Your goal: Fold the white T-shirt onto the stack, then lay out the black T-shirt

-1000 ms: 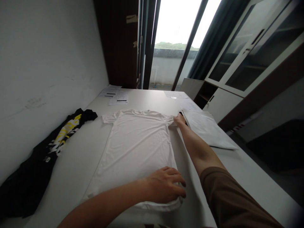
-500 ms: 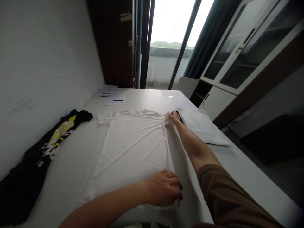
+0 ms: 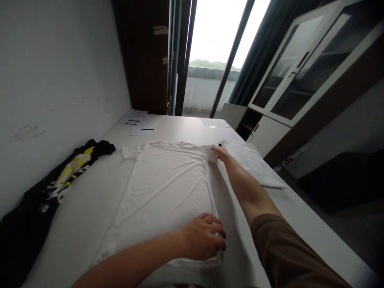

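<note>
A white T-shirt [image 3: 168,188] lies spread on the white table [image 3: 84,212], its collar toward the window and some wrinkles across its front. My right hand [image 3: 219,153] pinches the edge of the right-hand sleeve at the far side. Near the bottom hem, my left hand [image 3: 205,237] rests on the shirt's right edge with its fingers spread and slightly bent; the fingertips reach over the side seam.
A black garment with yellow and white print [image 3: 39,212] lies along the left wall. Folded white fabric [image 3: 250,162] sits right of my right hand. Papers [image 3: 142,126] lie at the table's far end, before a window and cabinets.
The right-hand sleeve looks flatter and more stretched out in my right hand. My left hand stays at the hem. The view has shifted slightly.
</note>
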{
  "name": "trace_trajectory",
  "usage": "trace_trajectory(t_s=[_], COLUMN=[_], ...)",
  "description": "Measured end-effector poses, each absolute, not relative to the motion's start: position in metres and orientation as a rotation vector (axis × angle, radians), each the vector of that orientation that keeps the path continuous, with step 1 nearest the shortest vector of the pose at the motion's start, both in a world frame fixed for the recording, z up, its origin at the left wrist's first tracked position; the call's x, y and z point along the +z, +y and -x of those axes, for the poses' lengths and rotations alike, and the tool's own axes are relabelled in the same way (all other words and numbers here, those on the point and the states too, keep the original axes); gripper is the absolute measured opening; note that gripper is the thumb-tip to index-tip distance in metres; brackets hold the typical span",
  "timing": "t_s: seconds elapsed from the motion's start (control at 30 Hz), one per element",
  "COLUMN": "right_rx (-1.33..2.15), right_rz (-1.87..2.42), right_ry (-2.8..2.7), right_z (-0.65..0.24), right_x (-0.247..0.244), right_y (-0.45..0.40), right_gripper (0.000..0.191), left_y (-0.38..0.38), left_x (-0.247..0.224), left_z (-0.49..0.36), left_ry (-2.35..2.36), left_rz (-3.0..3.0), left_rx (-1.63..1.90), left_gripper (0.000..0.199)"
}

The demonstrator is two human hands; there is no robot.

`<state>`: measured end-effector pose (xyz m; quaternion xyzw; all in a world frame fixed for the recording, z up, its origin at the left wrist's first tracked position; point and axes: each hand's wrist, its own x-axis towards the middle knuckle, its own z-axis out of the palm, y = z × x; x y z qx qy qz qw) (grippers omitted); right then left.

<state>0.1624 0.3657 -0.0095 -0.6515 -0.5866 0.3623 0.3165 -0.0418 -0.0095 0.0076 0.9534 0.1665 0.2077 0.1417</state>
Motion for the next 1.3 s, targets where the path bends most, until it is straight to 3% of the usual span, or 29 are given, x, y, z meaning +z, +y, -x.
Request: trace_trajectory(t_s=[0.33, 0.57, 0.8, 0.97, 1.17, 1.3], right_rx=[1.043, 1.116, 1.198, 1.218, 1.206, 1.122], right_rz=[1.592, 1.404, 1.334, 1.284, 1.237, 1.239], right_ry=[-1.316, -1.145, -1.084, -1.071, -1.124, -1.283], right_z=[-0.137, -0.125, -0.1, -0.077, -0.042, -0.009], right_x=[0.0, 0.021, 0.009, 0.003, 0.001, 0.006], right_y=[0.368, 0.391, 0.399, 0.406, 0.407, 0.401], right_gripper=[0.014, 0.016, 0.018, 0.026, 0.048, 0.051], left_y=[-0.02, -0.016, -0.011, -0.01, -0.021, -0.03], left_x=[0.004, 0.029, 0.056, 0.064, 0.051, 0.042], left_z=[0.053, 0.062, 0.072, 0.087, 0.12, 0.137], left_ry=[0.451, 0.476, 0.551, 0.624, 0.725, 0.816], left_rz=[-2.79, -2.797, -2.751, -2.729, -2.75, -2.738], left_rx=[0.552, 0.509, 0.531, 0.479, 0.353, 0.304], left_gripper=[0.017, 0.017, 0.02, 0.018, 0.013, 0.01])
